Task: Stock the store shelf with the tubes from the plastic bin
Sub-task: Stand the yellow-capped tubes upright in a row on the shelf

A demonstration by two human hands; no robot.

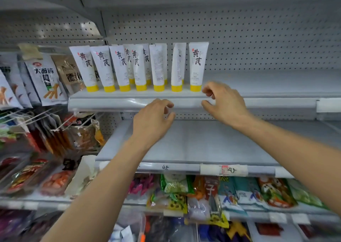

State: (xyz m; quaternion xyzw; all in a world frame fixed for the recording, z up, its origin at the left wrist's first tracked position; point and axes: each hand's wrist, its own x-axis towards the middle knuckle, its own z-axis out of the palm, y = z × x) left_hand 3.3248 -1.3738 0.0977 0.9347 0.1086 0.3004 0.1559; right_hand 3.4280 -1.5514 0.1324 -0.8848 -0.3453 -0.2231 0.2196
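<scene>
Plainly, the tubes (140,66) stand in a row at the left end of the shelf (267,92), each resting on its broad yellow cap with the crimped end up. That is the only way such a tube will stand by itself, and it keeps the printed front toward the aisle. A few more stand behind the front row, so the stock is being built in depth from the left. Two tubes near the right of the row, one of them here (159,66), show their small-print backs instead, and I would guess they want turning. The right hand (225,103) hovers just beside the last tube (197,64), close to its cap, fingers loosely curled with the thumb apart and nothing between them. The left hand (153,118) hangs lower, in front of the shelf's clear price strip (110,103), fingers relaxed and likewise holding nothing. To the right of the row the shelf runs bare along the pegboard back (267,39), so the job looks well short of done, and the next tube would go right of the last one. I cannot make out the plastic bin with any certainty. Snack packets (44,79) hang to the left, and the shelf below (184,142) carries none of the tubes.
</scene>
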